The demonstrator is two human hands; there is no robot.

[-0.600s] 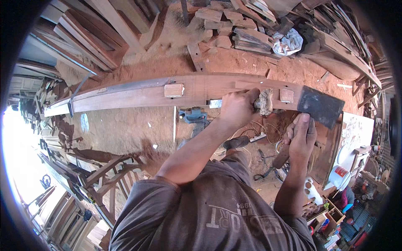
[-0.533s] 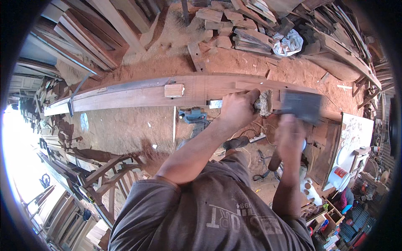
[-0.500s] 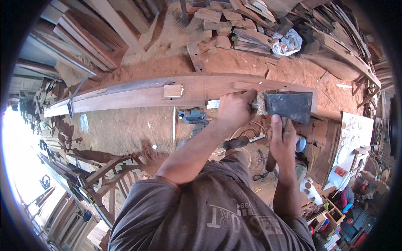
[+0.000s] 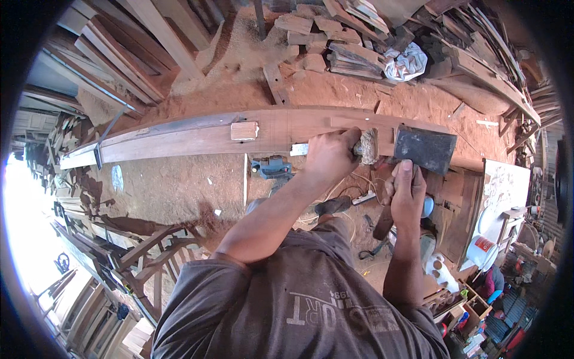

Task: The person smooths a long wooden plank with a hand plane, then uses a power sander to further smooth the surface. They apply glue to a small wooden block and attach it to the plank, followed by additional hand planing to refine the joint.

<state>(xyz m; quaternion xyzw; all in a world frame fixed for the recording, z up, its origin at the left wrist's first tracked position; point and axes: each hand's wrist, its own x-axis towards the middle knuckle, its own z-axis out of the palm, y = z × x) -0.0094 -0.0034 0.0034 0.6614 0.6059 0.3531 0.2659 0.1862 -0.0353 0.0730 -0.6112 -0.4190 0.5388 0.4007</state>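
My left hand [image 4: 330, 154] is closed around a chisel [image 4: 367, 147] whose frayed, pale butt sticks out beside my knuckles; its blade is hidden. The chisel is over the near side of a long wooden beam [image 4: 200, 136]. My right hand [image 4: 408, 186] grips a mallet by its brown wooden handle [image 4: 383, 224], thumb up against the head. The mallet's dark, blocky head [image 4: 426, 148] is just right of the chisel butt, with a gap between them.
On the beam lies a small wood block [image 4: 244, 131]. A blue power tool [image 4: 271, 167] is below the beam, near cables and my foot [image 4: 333, 205]. Stacked wood offcuts [image 4: 354, 58] and a crumpled silvery bag [image 4: 405, 62] are at the back. A white bucket [image 4: 480, 252] stands right.
The mallet head has swung right, away from the chisel butt, opening a gap between them. My left hand keeps its hold on the chisel, nearly in place.
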